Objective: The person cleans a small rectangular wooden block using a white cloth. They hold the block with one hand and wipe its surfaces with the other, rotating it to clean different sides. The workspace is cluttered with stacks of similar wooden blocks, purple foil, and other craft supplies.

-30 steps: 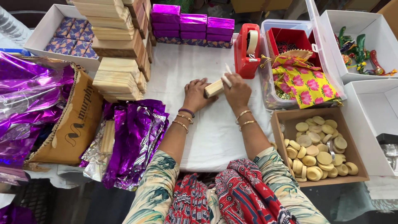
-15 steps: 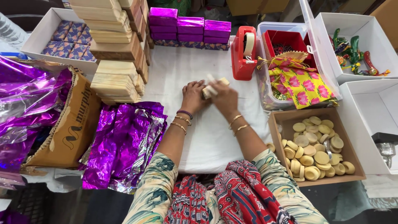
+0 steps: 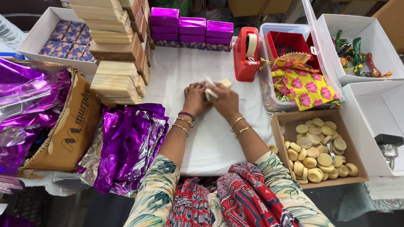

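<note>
Both my hands meet over the middle of the white table (image 3: 219, 138). My left hand (image 3: 195, 97) and my right hand (image 3: 226, 101) are closed together around a small pale wooden block (image 3: 224, 83). A whitish strip (image 3: 209, 86) sticks up between the fingers; I cannot tell what it is. Bangles ring both wrists. Most of the block is hidden under my fingers.
Stacked wooden boxes (image 3: 118, 54) stand at the left. Purple foil sheets (image 3: 128, 147) lie near me, left of my arm. A red tape dispenser (image 3: 247, 54), purple wrapped boxes (image 3: 191, 30), a clear bin with floral pouches (image 3: 307, 86) and a cardboard tray of round wooden discs (image 3: 320, 151) surround my hands.
The block was held up tilted between my hands a second ago. Now both hands have closed over it, lower and nearer the table, and hide most of it.
</note>
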